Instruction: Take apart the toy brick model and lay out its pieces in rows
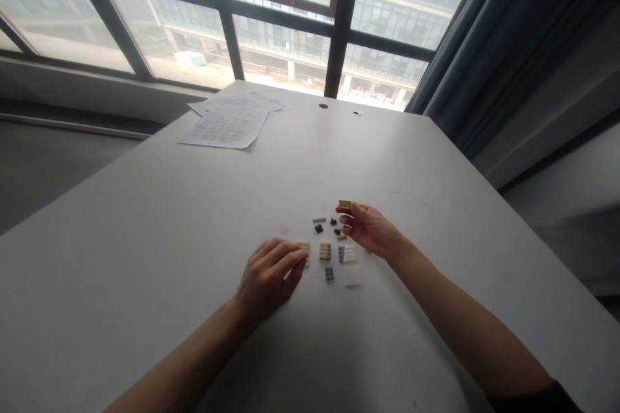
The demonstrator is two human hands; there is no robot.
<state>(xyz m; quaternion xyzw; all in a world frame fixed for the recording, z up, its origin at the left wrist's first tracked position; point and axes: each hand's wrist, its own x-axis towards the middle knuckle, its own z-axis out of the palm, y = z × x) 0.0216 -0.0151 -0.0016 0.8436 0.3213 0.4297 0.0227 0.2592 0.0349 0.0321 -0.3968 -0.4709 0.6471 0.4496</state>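
Observation:
Between thumb and fingertips, my right hand (372,229) pinches a small tan toy brick (345,204), raised above the table with its hollow side facing me. My left hand (274,269) rests low over the table, its curled fingers closed at the edge of a tan studded plate (304,246); the fingertips partly hide that plate. Between the hands lie a tan brick piece (324,251) beside grey, a white studded plate (350,253) against a grey-blue piece, a grey brick (329,274) and a smooth white tile (353,276). Beyond them sit small black pieces (318,228) and a thin grey strip (319,220).
Everything lies on a white table (194,226). Printed paper sheets (225,126) overlap at its far left. Two round holes, one a dark grommet (323,106), are near the far edge. Windows stand behind, and a blue-grey curtain (484,45) hangs at the right.

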